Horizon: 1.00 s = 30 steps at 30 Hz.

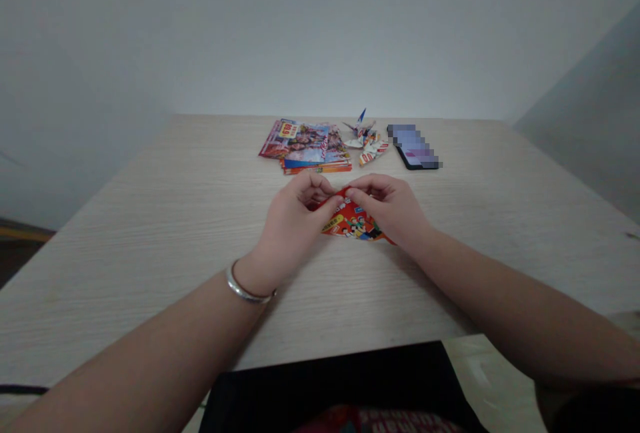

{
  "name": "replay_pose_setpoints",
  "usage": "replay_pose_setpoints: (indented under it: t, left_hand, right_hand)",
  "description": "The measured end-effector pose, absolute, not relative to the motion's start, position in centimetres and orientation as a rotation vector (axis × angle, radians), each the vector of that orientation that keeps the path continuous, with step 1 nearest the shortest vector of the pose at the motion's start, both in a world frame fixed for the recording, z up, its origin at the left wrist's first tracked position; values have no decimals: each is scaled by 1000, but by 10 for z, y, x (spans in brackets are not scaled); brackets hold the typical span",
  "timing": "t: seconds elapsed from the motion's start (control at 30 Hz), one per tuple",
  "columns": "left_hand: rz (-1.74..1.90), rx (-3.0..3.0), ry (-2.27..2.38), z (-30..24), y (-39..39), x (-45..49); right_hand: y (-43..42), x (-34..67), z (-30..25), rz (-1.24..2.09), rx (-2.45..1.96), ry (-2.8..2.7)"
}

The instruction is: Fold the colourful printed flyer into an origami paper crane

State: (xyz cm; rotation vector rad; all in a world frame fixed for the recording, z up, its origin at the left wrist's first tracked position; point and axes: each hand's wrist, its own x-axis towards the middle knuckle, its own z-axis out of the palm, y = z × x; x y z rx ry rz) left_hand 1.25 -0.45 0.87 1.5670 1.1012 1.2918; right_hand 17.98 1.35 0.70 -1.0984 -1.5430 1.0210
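Two hands work over one pale table (165, 233). The left hand (293, 223) and the right hand (403, 213) pinch one piece of red paper (357, 225) between their thumbs and bent fingers. The two thumbs are close together, at the far edge of the paper. The paper is in the middle of the table, with little cartoon people on it. One silver bracelet (245, 292) goes around the left wrist.

Past the hands, on the far left, is one messy pile of bright papers (313, 143); I can't count the sheets. Just right of it are folded paper shapes (373, 152), at least two, close together. Farther right lies one phone (415, 148). One black thing (340, 383) is at the near side.
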Motion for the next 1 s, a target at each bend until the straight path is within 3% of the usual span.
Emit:
replay_pose_setpoints:
  t: [0.37, 0.63, 1.0]
  left_hand:
    - [770, 1863, 1267, 8, 2, -2]
    - [1087, 1692, 1508, 13, 11, -11]
    - [1157, 1784, 1519, 16, 11, -8]
  right_hand:
    - [21, 198, 2, 1155, -1126, -1528]
    - [26, 209, -7, 1106, -1130, -1784]
    - [20, 204, 0, 1132, -1131, -1661]
